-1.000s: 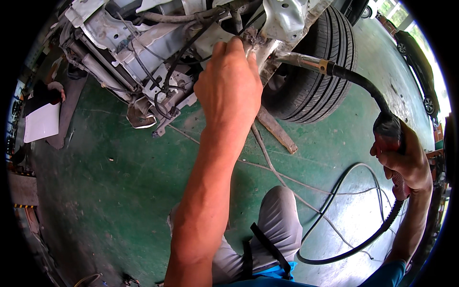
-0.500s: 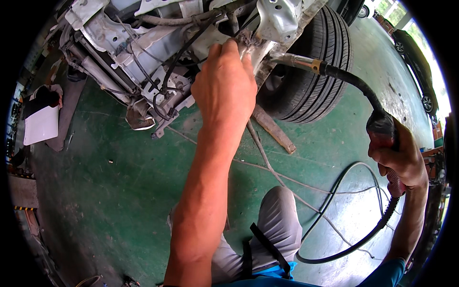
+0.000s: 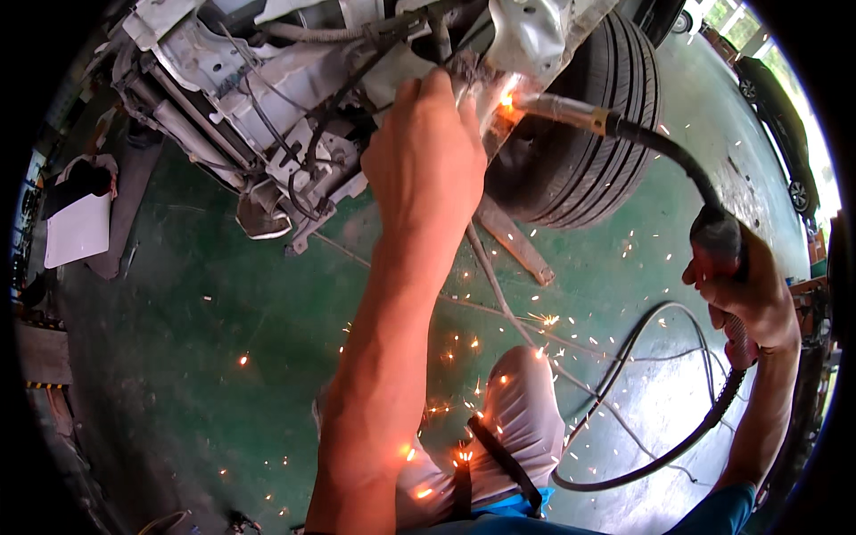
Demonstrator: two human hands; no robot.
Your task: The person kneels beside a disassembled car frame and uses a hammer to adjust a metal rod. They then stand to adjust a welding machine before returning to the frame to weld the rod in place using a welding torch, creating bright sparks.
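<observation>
My right hand [image 3: 756,290] grips the red-and-black handle of a welding torch [image 3: 667,143]. Its curved black neck reaches left to a metal nozzle [image 3: 566,110]. An orange-white glow [image 3: 508,96] burns at the nozzle tip, against the bare metal of a car's front frame [image 3: 530,36]. Just left of the glow, my left hand [image 3: 423,156] is closed at the frame with bent fingers. Whatever its fingertips hold is hidden behind the hand. Sparks [image 3: 464,456] scatter over my knee, my left forearm and the green floor.
A tyre [image 3: 593,134] stands right behind the weld spot. Below it lies a wooden strip [image 3: 513,239]. The torch's black cable [image 3: 624,484] loops on the floor at lower right. Loose wires [image 3: 308,160] hang from the car front. A white panel [image 3: 78,234] sits at far left.
A bright glow has appeared at the nozzle tip, and sparks now fly across the floor and my legs. Both hands keep nearly the same place.
</observation>
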